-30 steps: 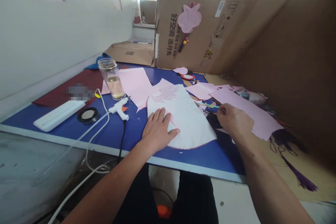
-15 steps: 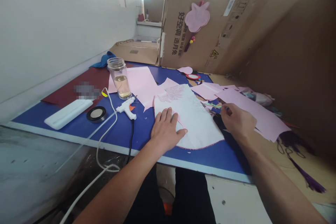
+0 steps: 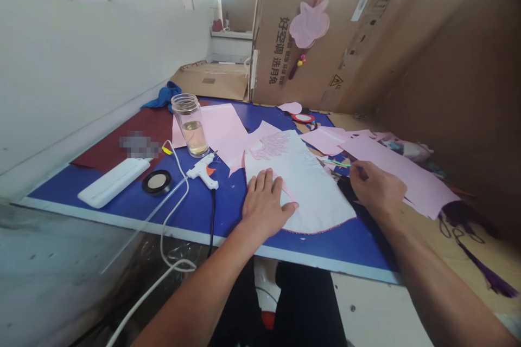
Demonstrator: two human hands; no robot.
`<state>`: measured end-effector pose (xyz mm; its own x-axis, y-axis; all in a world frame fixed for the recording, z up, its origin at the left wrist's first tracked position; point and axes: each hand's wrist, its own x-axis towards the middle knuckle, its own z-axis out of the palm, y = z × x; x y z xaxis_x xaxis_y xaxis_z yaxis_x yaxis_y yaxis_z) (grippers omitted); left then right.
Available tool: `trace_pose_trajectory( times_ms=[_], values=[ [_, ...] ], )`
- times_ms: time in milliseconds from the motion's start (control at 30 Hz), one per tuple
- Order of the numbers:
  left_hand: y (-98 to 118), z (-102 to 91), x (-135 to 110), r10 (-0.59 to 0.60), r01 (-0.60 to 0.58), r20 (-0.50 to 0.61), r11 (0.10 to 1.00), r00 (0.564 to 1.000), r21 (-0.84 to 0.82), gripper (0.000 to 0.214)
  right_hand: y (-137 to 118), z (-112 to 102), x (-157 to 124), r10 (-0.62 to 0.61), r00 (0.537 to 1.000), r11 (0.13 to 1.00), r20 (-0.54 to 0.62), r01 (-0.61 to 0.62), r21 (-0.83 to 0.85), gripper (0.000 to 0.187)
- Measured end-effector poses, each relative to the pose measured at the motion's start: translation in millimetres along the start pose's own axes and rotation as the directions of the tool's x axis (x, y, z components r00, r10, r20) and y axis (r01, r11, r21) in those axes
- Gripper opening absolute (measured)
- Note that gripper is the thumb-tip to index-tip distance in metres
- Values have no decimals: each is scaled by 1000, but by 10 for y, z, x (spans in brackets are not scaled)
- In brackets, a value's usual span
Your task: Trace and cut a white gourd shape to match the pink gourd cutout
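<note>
A white fabric piece (image 3: 313, 195) with a curved, reddish-edged lower side lies on the blue table, pale feather-like line patterns near its top. My left hand (image 3: 268, 200) rests flat on it with fingers extended, beside a bit of pink (image 3: 288, 191) that shows past the fingers. Just off the fabric's right side, my right hand (image 3: 378, 187) is closed in a pinch. A thin pale green stick-like item (image 3: 338, 162) runs from its fingertips toward the fabric; its exact kind is unclear. Several pink sheets (image 3: 391, 165) lie beyond and beside the right hand.
Left of the fabric are a white glue gun (image 3: 203, 169) with its cord, a black round tape roll (image 3: 157, 181), a white oblong case (image 3: 114, 181) and an open glass jar (image 3: 193, 133) of liquid. Cardboard (image 3: 325, 76) stands behind; purple tassels (image 3: 484, 268) lie right.
The whole view has shifted slightly, so everything sits a little farther right. Both hands keep nearly the same places relative to the fabric, and the right hand still pinches the green item.
</note>
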<state>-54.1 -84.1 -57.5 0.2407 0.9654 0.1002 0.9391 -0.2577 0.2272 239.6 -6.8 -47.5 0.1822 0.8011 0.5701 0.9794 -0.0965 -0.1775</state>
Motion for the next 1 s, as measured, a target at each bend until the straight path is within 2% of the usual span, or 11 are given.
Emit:
trace_pose_trajectory(
  times_ms=[267,333,400,467,567,633,667,733,800,867,1000],
  values=[
    [-10,-20,40,8,-8,-6,1000,1000,1,84,-182,-91,-22,-83,991,996,106,81,22,31],
    [-5,-30,46,3,-3,-8,1000,1000,0,82,-220,-159,-12,-126,976,991,175,117,64,29],
    [0,-47,46,-7,7,15,1000,1000,9,80,-153,-262,62,-152,951,986,270,129,101,30],
    [4,-64,47,-16,15,17,1000,1000,23,79,79,-375,218,-125,951,990,282,98,106,41],
    [5,-80,51,-14,13,25,999,1000,41,80,697,-475,555,27,961,999,276,-18,-37,58],
    [4,-87,54,-28,25,38,998,999,55,80,1145,-454,770,119,932,991,342,-93,-91,66],
    [3,-88,54,-33,30,48,998,998,63,81,1337,-418,856,137,902,990,409,-112,-85,67],
    [-3,-86,52,-34,29,64,996,997,80,81,1611,-320,968,188,859,982,476,-162,-94,71],
    [-14,-76,49,-28,22,61,995,998,94,81,1741,-226,998,194,857,981,478,-176,-81,68],
    [-31,-58,50,-22,18,37,995,999,100,80,1768,-177,973,197,874,980,444,-190,-59,64],
    [-60,-29,63,-8,6,15,993,1000,122,80,1707,-259,943,217,913,971,345,-238,19,50]
  ],
)
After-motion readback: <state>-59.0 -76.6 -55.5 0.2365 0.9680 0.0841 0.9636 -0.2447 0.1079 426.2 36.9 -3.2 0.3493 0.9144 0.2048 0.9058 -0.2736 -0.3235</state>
